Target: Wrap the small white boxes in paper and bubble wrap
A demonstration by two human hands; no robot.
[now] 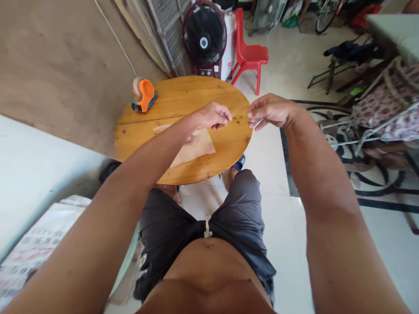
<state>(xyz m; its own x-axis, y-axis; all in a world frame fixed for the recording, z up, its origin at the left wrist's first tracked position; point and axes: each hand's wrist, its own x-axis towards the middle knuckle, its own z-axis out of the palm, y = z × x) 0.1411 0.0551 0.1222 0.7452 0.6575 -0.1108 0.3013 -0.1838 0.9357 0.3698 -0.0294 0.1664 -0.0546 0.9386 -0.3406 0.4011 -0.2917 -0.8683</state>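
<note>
Over the table, my left hand [213, 115] is closed, fingertips pinched together. Opposite it, past the table's right edge, my right hand [271, 110] pinches with thumb and forefinger. A faint see-through strip, which looks like clear tape [241, 112], stretches between the two sets of fingertips. Below my left hand and forearm lies a flat light-brown sheet [199, 147], partly hidden by the arm; something small and shiny shows on it. An orange and blue tape dispenser [144, 95] with a roll in it stands at the table's left far side.
The oval wooden table [225, 152] is before my knees. Behind it stand a black fan [204, 37] and a red chair [250, 53]. A brown board [65, 65] leans at left. To the right is a folding frame with patterned cloth [382, 104].
</note>
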